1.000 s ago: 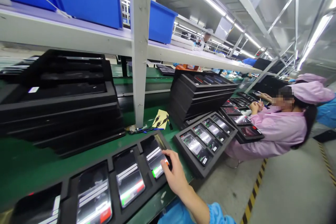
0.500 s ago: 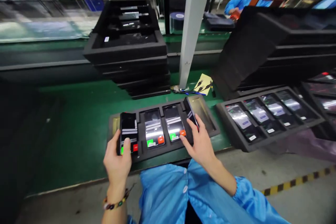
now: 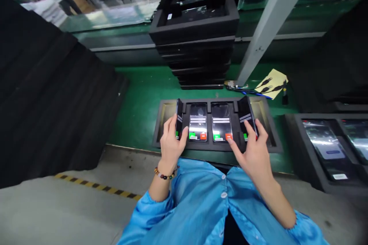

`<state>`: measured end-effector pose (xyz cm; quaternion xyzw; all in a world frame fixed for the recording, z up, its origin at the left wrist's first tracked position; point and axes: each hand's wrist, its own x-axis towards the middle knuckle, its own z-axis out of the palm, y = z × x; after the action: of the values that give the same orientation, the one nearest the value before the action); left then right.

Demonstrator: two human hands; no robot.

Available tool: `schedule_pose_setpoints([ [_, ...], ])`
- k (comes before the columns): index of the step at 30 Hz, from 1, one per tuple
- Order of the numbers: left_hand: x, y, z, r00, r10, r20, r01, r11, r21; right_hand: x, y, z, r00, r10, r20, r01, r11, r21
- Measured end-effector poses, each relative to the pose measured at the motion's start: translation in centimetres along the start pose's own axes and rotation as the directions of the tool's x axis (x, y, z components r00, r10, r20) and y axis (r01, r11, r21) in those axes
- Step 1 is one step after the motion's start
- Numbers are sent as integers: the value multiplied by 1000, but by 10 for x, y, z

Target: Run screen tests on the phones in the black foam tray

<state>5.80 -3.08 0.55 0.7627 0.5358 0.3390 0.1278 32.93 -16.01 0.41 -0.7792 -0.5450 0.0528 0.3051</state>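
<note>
A black foam tray (image 3: 267,139) with a row of slots lies on the green bench in front of me. My left hand (image 3: 170,144) grips a phone (image 3: 179,119) tilted up on edge over the tray's left end slot. My right hand (image 3: 253,149) grips another phone (image 3: 247,116), also tilted up, over the right end slot. Two more phones (image 3: 198,126) (image 3: 220,125) lie flat in the middle slots, screens lit with green and red buttons. Both end slots look bare under the lifted phones.
A stack of black trays (image 3: 198,30) stands behind the tray, beside a grey post (image 3: 267,30). A yellow note with cables (image 3: 271,82) lies at the right. Another tray of phones (image 3: 330,149) is at the far right, dark foam stacks (image 3: 51,99) at the left.
The view swung from the co-workers on the right down to my tray. Both hands now lift the end phones higher out of their slots, tilted on edge.
</note>
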Motion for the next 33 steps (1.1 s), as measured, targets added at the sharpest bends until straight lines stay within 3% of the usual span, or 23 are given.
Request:
schedule_pose_setpoints([
  [5,3,-25,-12,985,-171,-19,170,985,-26,8,30,-9,987,163,7,-163,982,94],
  [9,9,-39,-21,960,-280,11,276,953,126,11,42,-5,972,235,-12,-234,971,38],
  [12,9,-27,-13,986,-162,-41,167,960,223,8,26,3,990,104,-96,-107,994,-29],
  [16,0,1,19,996,68,58,-80,970,229,8,-10,21,992,-76,103,76,997,2],
  [18,-4,11,35,988,116,105,-136,968,213,12,-22,29,984,-92,151,91,996,15],
  [22,-5,17,48,994,48,100,-62,987,146,20,-30,32,992,-52,118,42,996,85],
  [27,1,21,41,996,-72,47,72,997,7,18,-29,31,998,-46,45,38,983,178],
  [30,4,31,41,1000,-15,15,18,987,-157,14,-31,31,997,-78,-21,81,979,188],
  [33,4,43,45,998,68,7,-64,968,-241,10,-37,28,992,-127,-5,125,973,195],
])
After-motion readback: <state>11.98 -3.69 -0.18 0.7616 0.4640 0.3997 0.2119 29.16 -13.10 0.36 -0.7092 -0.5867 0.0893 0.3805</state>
